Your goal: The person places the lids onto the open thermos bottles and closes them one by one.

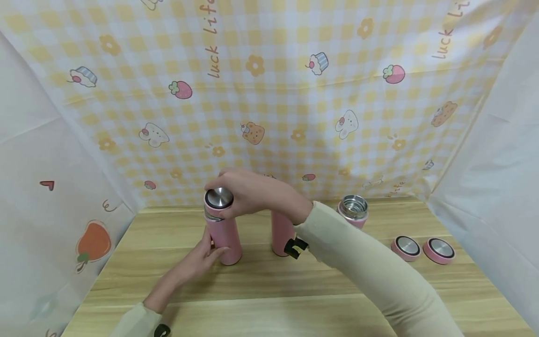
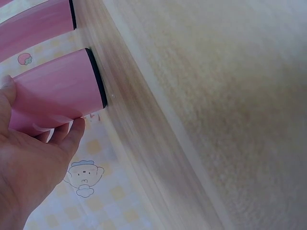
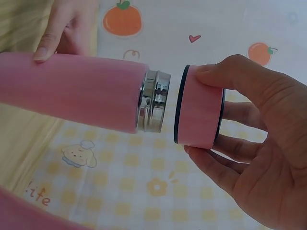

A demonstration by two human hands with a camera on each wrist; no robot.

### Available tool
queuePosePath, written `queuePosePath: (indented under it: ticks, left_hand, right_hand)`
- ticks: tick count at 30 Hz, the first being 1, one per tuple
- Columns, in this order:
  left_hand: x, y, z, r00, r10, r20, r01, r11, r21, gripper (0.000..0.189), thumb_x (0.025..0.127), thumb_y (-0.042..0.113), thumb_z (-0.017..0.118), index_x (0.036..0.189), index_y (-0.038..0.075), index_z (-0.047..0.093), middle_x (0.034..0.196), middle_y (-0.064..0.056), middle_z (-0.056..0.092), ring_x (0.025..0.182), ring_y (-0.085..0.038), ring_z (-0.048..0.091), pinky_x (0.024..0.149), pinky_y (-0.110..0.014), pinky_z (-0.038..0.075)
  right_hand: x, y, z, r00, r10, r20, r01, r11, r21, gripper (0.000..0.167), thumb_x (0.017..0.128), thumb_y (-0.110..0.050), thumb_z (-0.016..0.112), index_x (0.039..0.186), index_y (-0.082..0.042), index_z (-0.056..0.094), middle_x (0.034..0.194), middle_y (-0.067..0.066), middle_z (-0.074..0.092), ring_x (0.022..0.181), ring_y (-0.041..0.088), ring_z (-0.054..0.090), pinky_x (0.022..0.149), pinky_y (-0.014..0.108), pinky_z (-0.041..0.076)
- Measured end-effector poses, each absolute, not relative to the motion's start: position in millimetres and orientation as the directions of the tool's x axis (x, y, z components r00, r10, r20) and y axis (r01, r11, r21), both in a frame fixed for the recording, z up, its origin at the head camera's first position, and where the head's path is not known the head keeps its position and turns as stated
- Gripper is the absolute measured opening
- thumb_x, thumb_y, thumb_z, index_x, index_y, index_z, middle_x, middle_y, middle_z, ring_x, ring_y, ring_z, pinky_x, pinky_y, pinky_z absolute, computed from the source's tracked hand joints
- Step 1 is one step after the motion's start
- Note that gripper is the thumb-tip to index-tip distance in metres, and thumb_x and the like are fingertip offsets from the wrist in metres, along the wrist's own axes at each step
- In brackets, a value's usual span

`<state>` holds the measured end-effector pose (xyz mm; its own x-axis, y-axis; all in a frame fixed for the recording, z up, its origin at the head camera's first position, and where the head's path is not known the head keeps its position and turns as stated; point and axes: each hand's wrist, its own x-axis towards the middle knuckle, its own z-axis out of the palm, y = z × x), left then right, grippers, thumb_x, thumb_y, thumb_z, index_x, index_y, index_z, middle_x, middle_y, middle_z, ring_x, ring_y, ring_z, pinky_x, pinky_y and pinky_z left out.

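Note:
A tall pink thermos flask (image 1: 226, 241) stands upright on the wooden table at the left. My left hand (image 1: 195, 263) holds it by the lower body, fingers round one side and thumb on the other. Over its mouth, my right hand (image 1: 254, 189) grips a pink lid (image 3: 199, 112) with a steel top and black rims. The right wrist view has a narrow gap between that lid and the bare steel neck (image 3: 152, 101). In the left wrist view the flask's black base edge (image 2: 97, 79) shows beyond my fingers.
A second pink flask (image 1: 281, 236) stands in the middle, its top hidden behind my right arm. Farther right is an uncapped flask (image 1: 354, 206), partly covered by the sleeve. Two pink lids (image 1: 406, 248) lie on the right of the table (image 1: 252, 285). A checked cloth (image 1: 286, 107) hangs behind.

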<state>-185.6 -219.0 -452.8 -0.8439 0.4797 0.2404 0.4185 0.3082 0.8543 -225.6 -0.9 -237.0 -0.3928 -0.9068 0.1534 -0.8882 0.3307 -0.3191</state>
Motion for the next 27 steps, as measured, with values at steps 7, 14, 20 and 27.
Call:
queuePosePath:
  ticks: [7,14,20,27]
  left_hand:
    - [-187,-219,-454,-0.834,0.480,0.271,0.447,0.302,0.842,0.074,0.103,0.006,0.060,0.154,0.005,0.006,0.151,-0.022,0.032,0.139,-0.036,0.034,0.104,-0.050,0.040]
    - [-185,-219,-453,-0.841,0.475,0.258,0.435,0.310,0.846,0.072,0.104,0.008,0.060,0.153,0.004,0.007,0.150,-0.024,0.033,0.139,-0.037,0.034,0.104,-0.051,0.040]
    - [-184,-219,-454,-0.840,0.477,0.259,0.438,0.314,0.842,0.070,0.104,0.008,0.060,0.152,0.003,0.010,0.148,-0.023,0.035,0.138,-0.036,0.036,0.104,-0.051,0.040]
    - [-185,-219,-454,-0.843,0.471,0.258,0.437,0.321,0.840,0.070,0.104,0.011,0.060,0.152,0.005,0.011,0.149,-0.020,0.035,0.139,-0.035,0.035,0.105,-0.054,0.037]
  right_hand:
    - [-231,-10,-237,-0.407,-0.906,0.120,-0.883,0.356,-0.306,0.027,0.092,-0.022,0.074,0.115,-0.009,0.068,0.092,0.005,0.061,0.076,0.012,0.058,0.066,0.021,0.047]
    - [-239,-18,-242,-0.385,-0.916,0.114,-0.886,0.333,-0.322,0.019,0.092,-0.019,0.074,0.106,-0.007,0.068,0.085,0.001,0.066,0.072,0.010,0.062,0.066,0.021,0.048]
    - [-240,-21,-244,-0.399,-0.913,0.091,-0.879,0.352,-0.321,0.022,0.092,-0.020,0.075,0.108,-0.007,0.069,0.093,0.000,0.068,0.079,0.010,0.064,0.071,0.022,0.050]
    - [-241,-25,-243,-0.436,-0.899,0.050,-0.863,0.401,-0.307,0.027,0.091,-0.021,0.077,0.112,-0.007,0.070,0.101,0.001,0.068,0.087,0.010,0.062,0.075,0.022,0.049]
